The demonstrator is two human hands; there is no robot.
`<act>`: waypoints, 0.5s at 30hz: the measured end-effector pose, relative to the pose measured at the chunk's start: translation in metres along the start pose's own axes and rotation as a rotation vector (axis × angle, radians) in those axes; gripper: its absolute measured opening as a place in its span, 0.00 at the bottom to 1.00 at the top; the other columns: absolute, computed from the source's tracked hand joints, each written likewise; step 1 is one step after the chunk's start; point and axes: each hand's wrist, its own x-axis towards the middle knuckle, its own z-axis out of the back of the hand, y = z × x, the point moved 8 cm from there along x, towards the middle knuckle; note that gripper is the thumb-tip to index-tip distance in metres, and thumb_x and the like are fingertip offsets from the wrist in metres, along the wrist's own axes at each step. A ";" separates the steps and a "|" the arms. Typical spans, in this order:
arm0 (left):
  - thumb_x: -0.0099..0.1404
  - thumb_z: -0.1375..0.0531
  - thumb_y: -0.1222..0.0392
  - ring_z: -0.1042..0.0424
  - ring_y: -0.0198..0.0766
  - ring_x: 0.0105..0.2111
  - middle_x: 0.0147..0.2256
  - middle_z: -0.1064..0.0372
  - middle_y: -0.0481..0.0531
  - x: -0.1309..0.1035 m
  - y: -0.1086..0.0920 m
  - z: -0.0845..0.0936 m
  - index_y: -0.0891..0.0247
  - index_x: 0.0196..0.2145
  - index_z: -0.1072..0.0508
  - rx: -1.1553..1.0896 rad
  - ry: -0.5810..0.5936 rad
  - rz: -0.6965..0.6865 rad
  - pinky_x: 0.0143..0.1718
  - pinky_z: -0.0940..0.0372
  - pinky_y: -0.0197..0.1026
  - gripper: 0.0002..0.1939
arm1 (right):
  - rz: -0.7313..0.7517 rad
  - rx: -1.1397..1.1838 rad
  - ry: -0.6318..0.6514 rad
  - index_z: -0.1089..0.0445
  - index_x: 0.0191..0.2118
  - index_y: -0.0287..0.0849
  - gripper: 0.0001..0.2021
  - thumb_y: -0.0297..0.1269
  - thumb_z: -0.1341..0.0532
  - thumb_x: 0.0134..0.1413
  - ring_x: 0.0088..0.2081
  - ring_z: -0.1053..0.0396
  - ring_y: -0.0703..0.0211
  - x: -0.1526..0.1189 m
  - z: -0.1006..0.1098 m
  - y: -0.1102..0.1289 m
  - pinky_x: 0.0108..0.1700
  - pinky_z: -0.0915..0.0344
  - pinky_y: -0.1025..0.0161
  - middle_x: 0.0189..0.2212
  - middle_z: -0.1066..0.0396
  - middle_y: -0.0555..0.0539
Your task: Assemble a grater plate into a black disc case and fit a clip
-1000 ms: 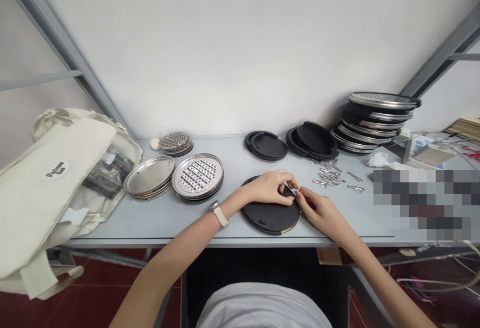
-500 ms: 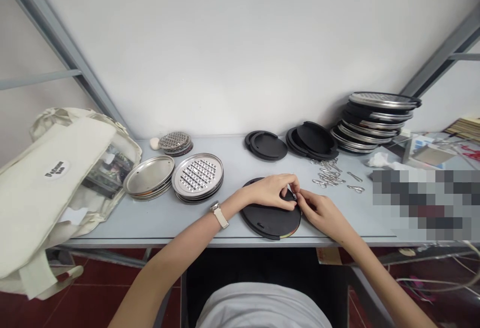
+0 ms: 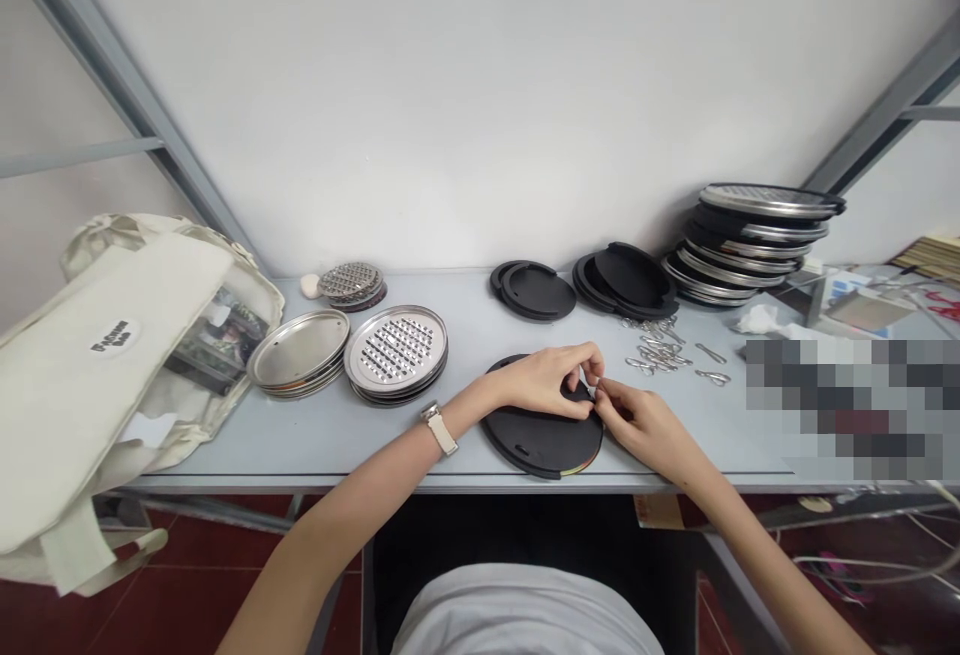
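Note:
In front of me a round black plate (image 3: 551, 443) lies on the table, with a strip of coloured edge at its lower right. My left hand (image 3: 551, 382) rests over its top, fingers curled and thumb pressed near the right rim. At that same rim my right hand (image 3: 637, 422) pinches with thumb and fingertips, touching the left fingertips. A tiny silvery piece shows between them, mostly hidden by the fingers. Just beyond the right hand lie several loose metal wire clips (image 3: 660, 353).
Left of my hands are a stack of round metal graters (image 3: 397, 350), plain metal discs (image 3: 298, 348) and small graters (image 3: 350, 281). Black covers (image 3: 537, 291) and deeper black covers (image 3: 634, 280) lie behind. A tall grater stack (image 3: 757, 235) stands at right, a cream bag (image 3: 112, 365) at far left.
Both hands stay at the plate's right rim. The fingertips have shifted very slightly, and the silvery piece between them is less visible.

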 end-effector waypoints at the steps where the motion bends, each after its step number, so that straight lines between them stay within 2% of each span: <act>1: 0.54 0.39 0.67 0.36 0.30 0.30 0.38 0.34 0.48 0.000 0.000 0.000 0.60 0.40 0.39 -0.007 -0.008 0.000 0.34 0.39 0.34 0.17 | -0.003 0.000 0.001 0.43 0.26 0.43 0.14 0.41 0.52 0.61 0.21 0.44 0.64 0.000 0.000 0.000 0.26 0.48 0.67 0.18 0.41 0.54; 8: 0.52 0.38 0.68 0.36 0.30 0.30 0.35 0.33 0.48 0.000 0.006 0.000 0.61 0.39 0.36 -0.044 -0.009 0.052 0.34 0.38 0.34 0.16 | -0.005 -0.001 -0.007 0.43 0.25 0.43 0.15 0.42 0.52 0.61 0.21 0.44 0.64 -0.001 0.001 0.001 0.26 0.48 0.67 0.18 0.41 0.54; 15: 0.52 0.38 0.69 0.37 0.29 0.28 0.31 0.35 0.46 0.000 0.004 0.001 0.62 0.37 0.35 -0.053 -0.026 0.022 0.32 0.39 0.33 0.14 | 0.026 0.012 -0.006 0.38 0.29 0.42 0.15 0.42 0.53 0.63 0.22 0.41 0.63 -0.001 0.004 0.005 0.26 0.46 0.67 0.19 0.37 0.53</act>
